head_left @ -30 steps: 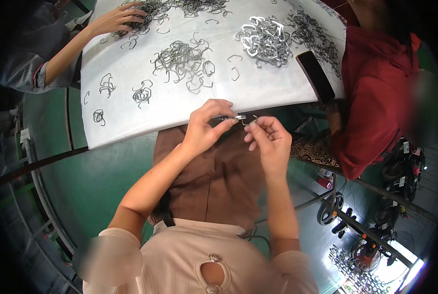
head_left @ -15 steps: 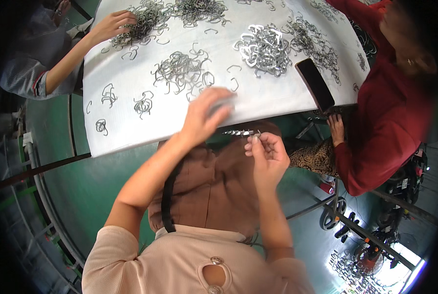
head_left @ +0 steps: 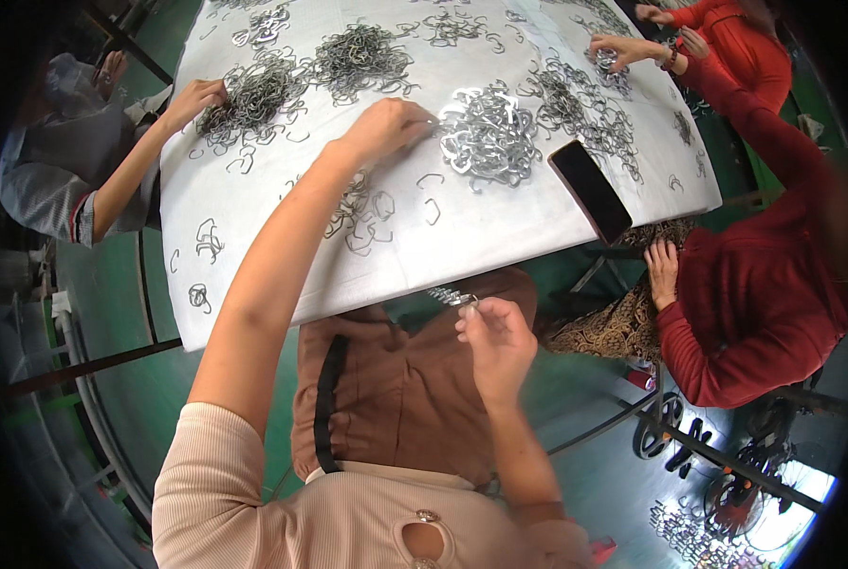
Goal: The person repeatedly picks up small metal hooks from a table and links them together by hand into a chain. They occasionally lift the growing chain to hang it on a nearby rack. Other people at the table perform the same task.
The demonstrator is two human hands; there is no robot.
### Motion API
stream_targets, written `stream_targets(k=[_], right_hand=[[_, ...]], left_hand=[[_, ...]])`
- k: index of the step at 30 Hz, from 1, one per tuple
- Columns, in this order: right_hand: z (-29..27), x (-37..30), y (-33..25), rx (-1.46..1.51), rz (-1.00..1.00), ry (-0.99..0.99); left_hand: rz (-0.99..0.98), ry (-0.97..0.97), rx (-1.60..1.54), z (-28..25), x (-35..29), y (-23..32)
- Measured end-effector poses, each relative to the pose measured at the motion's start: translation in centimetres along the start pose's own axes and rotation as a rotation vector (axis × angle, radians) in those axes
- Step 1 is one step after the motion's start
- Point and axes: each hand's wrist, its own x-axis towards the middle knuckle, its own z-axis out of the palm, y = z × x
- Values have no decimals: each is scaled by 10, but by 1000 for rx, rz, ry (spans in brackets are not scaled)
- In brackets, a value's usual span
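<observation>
My left hand (head_left: 391,129) reaches over the white-covered table, its fingers pinched together at the left edge of a pile of shiny C-shaped metal hooks (head_left: 490,137). Whatever is between those fingertips is too small to make out. Just off the table's near edge, my right hand (head_left: 500,343) pinches the end of a short row of small shiny metal pieces (head_left: 449,295), which slants up and left from the fingers. Duller grey hooks (head_left: 356,211) lie partly hidden beneath my left forearm.
A black phone (head_left: 590,191) lies right of the shiny pile. Dark grey hooks (head_left: 362,59) form heaps farther back. At the left, a co-worker's hand (head_left: 196,100) touches one heap; at the far right, another person's hand (head_left: 623,52) is over hooks. The white table (head_left: 424,256) ends above my lap.
My left hand has moved forward from the table's near edge to the shiny pile. My right hand has dropped slightly, still holding the row of metal pieces. The view has shifted.
</observation>
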Motion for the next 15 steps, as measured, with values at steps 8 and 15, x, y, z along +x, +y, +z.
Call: stream_targets(k=[8,15], right_hand=[[-3,0,3,-96,-7,-39],[-1,-2,2,-98,10,-46]], left_hand=[[-104,68,194,8,-22,23],[-141,190,-110,5,-53,51]])
